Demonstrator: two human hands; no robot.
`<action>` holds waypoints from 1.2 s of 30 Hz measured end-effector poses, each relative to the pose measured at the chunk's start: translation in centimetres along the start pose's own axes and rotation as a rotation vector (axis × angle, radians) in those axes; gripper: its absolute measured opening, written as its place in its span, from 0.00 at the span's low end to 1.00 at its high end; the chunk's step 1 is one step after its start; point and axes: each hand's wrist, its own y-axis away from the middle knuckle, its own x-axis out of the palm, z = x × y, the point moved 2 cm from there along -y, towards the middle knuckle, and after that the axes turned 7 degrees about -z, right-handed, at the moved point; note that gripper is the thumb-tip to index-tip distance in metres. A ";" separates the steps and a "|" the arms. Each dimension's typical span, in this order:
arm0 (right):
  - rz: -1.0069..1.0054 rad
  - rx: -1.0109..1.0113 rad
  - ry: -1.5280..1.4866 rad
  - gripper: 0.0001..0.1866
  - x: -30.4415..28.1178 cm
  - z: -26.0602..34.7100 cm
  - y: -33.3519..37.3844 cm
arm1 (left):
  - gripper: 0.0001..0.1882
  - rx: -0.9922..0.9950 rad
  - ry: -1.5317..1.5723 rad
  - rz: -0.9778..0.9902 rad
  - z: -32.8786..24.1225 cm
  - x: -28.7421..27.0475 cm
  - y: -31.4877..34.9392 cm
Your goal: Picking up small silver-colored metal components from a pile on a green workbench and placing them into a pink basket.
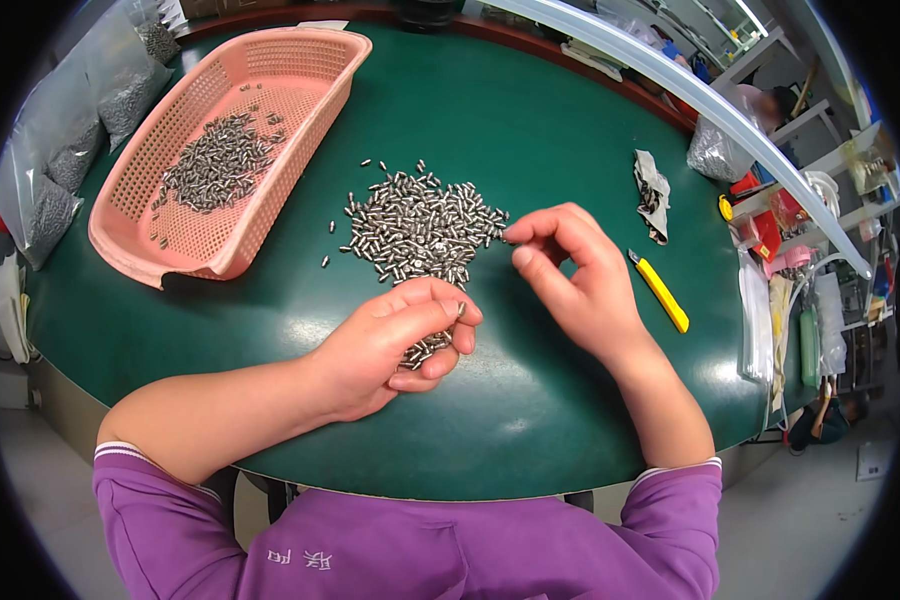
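Note:
A heap of small shiny metal cylindrical pieces (420, 222) lies in the middle of the green table. My left hand (395, 335) is curled palm up just in front of the heap, with several of the same metal pieces (425, 350) in its palm. One more piece shows at the tip of its thumb, against the forefinger. At the right edge of the heap is my right hand (575, 275). Its forefinger tip is by the outermost pieces and its thumb tip is slightly apart, with nothing visible between them.
A pink perforated plastic basket (300, 165) with more metal pieces stands at the left. Clear bags of small parts (45, 205) line the left edge. A yellow utility knife (660, 295) and a crumpled grey cloth (653, 195) lie at the right. A white bar (730, 115) crosses the upper right.

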 end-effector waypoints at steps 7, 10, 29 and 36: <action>-0.029 0.016 0.315 0.08 -0.4 -2.3 -0.5 | 0.11 -0.011 -0.023 0.018 -0.2 0.0 0.0; 0.003 0.001 0.346 0.07 -0.1 -2.6 -0.4 | 0.12 -0.002 -0.011 0.032 -0.2 0.0 0.0; 0.230 -0.286 0.070 0.06 1.0 2.1 0.6 | 0.08 0.012 -0.022 0.008 0.2 0.0 -0.1; 0.127 -0.309 0.122 0.06 0.6 2.1 0.5 | 0.08 0.011 -0.035 0.019 0.3 -0.1 -0.1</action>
